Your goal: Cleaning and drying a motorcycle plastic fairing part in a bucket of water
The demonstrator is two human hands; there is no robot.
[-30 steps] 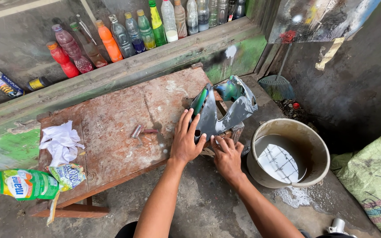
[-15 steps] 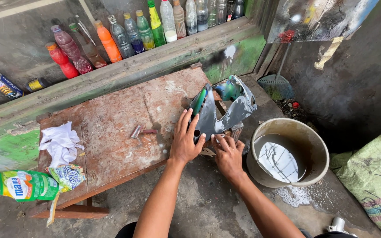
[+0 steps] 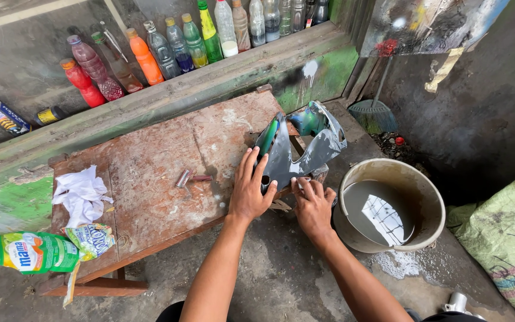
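A grey and green plastic fairing panel (image 3: 296, 149) lies on the right end of a worn reddish wooden bench (image 3: 150, 179). My left hand (image 3: 250, 191) rests flat on the bench with its fingers against the panel's left edge, steadying it. My right hand (image 3: 312, 206) presses on the panel's lower edge at the bench corner; something small may be under its fingers, but I cannot make it out.
A bucket of grey water (image 3: 388, 206) stands on the floor right of the bench. A crumpled white rag (image 3: 81, 194), green sachets (image 3: 37, 250) and a small metal piece (image 3: 189, 177) lie on the bench. Coloured bottles (image 3: 150, 53) line the ledge behind. A broom (image 3: 374, 110) leans at the corner.
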